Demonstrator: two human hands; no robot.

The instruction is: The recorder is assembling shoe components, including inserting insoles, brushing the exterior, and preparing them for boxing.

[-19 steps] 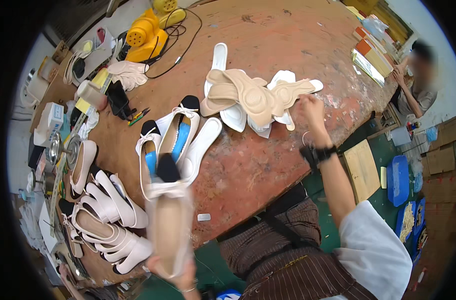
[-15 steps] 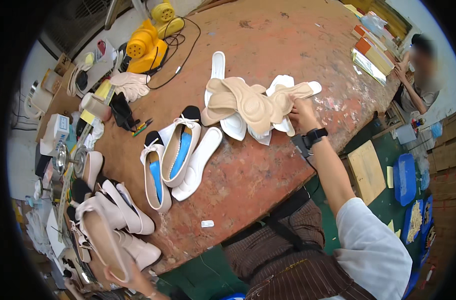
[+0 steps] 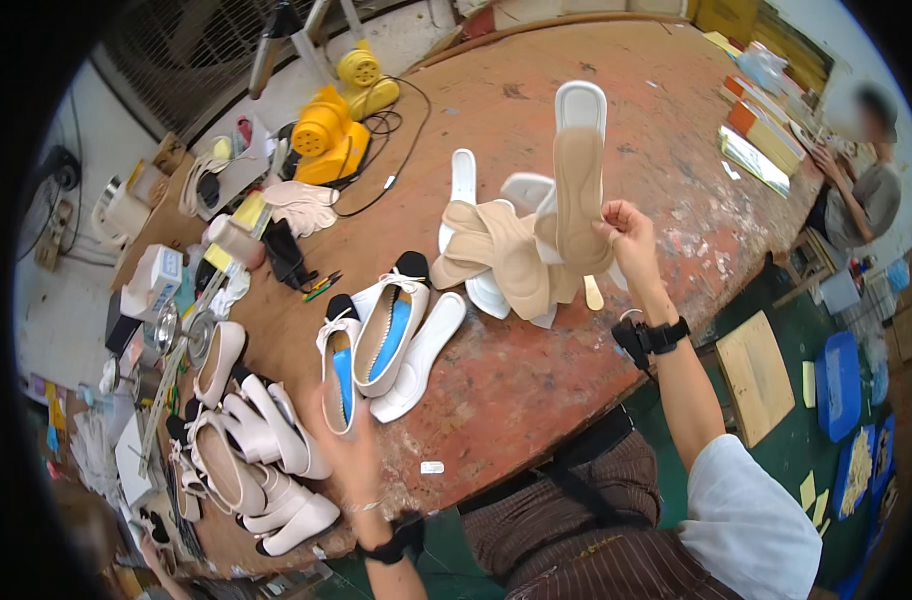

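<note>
My right hand [image 3: 631, 245] pinches a beige insole with a white end [image 3: 579, 195], held raised above a loose pile of beige and white insoles [image 3: 506, 250]. My left hand [image 3: 348, 455], smeared by motion, is over the table between two groups of shoes; its fingers cannot be made out. Just beyond it stand two cream flats with black toes, bows and blue inside, one nearer the left [image 3: 340, 375] and one leaning beside it [image 3: 389, 335]. A white insole [image 3: 416, 362] lies against the second shoe. Several cream shoes [image 3: 231, 465] are heaped at the left edge.
Yellow blower-like machines [image 3: 328, 135] with a black cord stand at the back. Pale gloves [image 3: 301, 205], a white box [image 3: 154, 280] and tools crowd the left side. At the far right a person [image 3: 856, 190] works beside cartons [image 3: 766, 135]. Blue trays [image 3: 838, 385] are on the floor.
My right hand has lifted an insole off the pile. My left hand has let go of a cream shoe at the lower left and moved rightward and up; the shoe now rests on the heap.
</note>
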